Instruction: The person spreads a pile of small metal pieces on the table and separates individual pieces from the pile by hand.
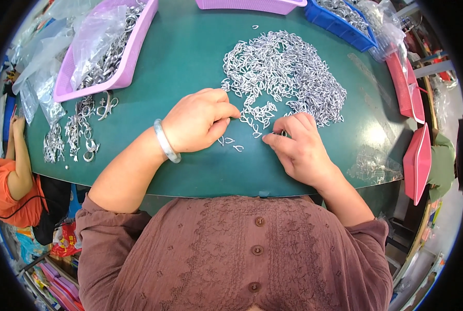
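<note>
On the green tabletop lies a big heap of small silver wishbone-shaped metal pieces [262,62], with a few strays along its near side. My left hand [197,122], a pale bangle [167,141] on its wrist, is at the heap's near left edge. Its fingers are curled, thumb and forefinger close together beside some pieces; what they hold, if anything, is hidden. Just right of the strays, my right hand [299,147] is closed, fingers bent in. Something small shows between its fingers, too little of it to name. Several loose metal pieces [238,148] lie between my hands.
A purple basket [133,57] of metal parts and plastic bags stands at far left, with silver parts [90,147] near it. A blue basket [363,40] is at far right. Pink trays [417,163] line the right edge. Another person in orange [11,192] sits at left.
</note>
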A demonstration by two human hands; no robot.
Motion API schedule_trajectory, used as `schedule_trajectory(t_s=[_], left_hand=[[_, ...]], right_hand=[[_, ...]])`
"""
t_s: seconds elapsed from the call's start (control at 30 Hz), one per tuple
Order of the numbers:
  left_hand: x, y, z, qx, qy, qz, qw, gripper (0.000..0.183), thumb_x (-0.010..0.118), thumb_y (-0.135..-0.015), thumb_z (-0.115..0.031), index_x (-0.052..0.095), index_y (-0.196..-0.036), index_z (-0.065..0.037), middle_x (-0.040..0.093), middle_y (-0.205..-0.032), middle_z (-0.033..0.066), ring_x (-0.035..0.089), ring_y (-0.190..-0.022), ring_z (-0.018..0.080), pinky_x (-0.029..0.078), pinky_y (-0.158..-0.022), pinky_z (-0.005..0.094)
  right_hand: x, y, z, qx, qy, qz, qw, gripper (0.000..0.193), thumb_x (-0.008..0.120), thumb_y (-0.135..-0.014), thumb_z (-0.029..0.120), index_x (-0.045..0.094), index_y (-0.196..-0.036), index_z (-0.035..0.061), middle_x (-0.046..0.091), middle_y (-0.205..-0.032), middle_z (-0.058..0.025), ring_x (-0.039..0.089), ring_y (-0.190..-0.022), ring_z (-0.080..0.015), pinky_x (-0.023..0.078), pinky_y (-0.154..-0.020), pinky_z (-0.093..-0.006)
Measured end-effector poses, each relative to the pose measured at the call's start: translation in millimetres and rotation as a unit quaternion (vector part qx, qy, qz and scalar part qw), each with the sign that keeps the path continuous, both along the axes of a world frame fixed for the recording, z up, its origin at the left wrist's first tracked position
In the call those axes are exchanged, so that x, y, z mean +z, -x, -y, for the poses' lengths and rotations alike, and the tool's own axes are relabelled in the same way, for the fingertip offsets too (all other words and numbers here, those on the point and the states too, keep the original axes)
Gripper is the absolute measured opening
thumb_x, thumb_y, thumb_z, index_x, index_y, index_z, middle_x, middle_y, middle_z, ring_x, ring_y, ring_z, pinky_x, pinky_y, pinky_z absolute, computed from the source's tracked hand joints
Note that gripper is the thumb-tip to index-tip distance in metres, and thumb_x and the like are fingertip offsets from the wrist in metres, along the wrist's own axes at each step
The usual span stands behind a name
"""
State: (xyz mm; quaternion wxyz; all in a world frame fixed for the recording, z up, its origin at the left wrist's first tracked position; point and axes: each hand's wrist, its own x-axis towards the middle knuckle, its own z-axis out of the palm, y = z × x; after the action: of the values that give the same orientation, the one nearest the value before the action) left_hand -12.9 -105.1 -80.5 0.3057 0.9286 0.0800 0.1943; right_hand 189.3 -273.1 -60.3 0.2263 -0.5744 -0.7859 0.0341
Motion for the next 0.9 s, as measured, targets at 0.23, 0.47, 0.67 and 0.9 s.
schedule_trajectory(t_s=[0.23,0.47,0.67,0.9], left_hand=[[2.6,-0.4,2.2,0.001,-0.003,-0.004,1.000,0.018,0.064,-0.077,0.001,0.071,-0.091,-0.006,0.059,-0.084,0.0074,0.059,-0.078,0.0258,0.048,-0.069,0.0369],[0.6,0.8,-1.9,0.007,-0.003,0.005,1.000,0.025,0.062,-0.077,0.002,0.071,-0.099,-0.007,0.059,-0.085,0.0072,0.058,-0.080,0.0258,0.048,-0.070,0.0359],[2.2,-0.2,4.4,0.009,-0.010,-0.004,1.000,0.030,0.062,-0.077,0.002,0.072,-0.103,-0.010,0.057,-0.087,0.0063,0.058,-0.082,0.0250,0.048,-0.072,0.0357],[3.6,0.1,6.6,0.010,-0.022,-0.016,1.000,0.029,0.063,-0.077,0.001,0.074,-0.099,-0.012,0.056,-0.087,0.0056,0.058,-0.082,0.0245,0.048,-0.071,0.0361]], right_hand=[[-1.5,2.8,-2.0,-0.009,-0.016,0.025,1.000,0.017,0.067,-0.076,0.008,0.072,-0.092,0.0091,0.057,-0.096,-0.0065,0.054,-0.092,-0.0253,0.040,-0.086,-0.0392],[1.3,1.8,-2.1,-0.004,0.006,0.008,1.000,0.020,0.066,-0.074,0.007,0.072,-0.093,0.0095,0.057,-0.098,-0.0076,0.054,-0.095,-0.0265,0.040,-0.087,-0.0396],[0.9,5.1,-3.5,-0.007,0.003,0.018,1.000,0.022,0.065,-0.074,0.006,0.072,-0.094,0.0095,0.057,-0.099,-0.0082,0.053,-0.095,-0.0272,0.040,-0.088,-0.0404],[4.7,2.4,-2.4,0.011,0.033,-0.004,0.999,0.023,0.065,-0.073,0.005,0.072,-0.095,0.0093,0.057,-0.103,-0.0095,0.053,-0.099,-0.0277,0.040,-0.090,-0.0419]])
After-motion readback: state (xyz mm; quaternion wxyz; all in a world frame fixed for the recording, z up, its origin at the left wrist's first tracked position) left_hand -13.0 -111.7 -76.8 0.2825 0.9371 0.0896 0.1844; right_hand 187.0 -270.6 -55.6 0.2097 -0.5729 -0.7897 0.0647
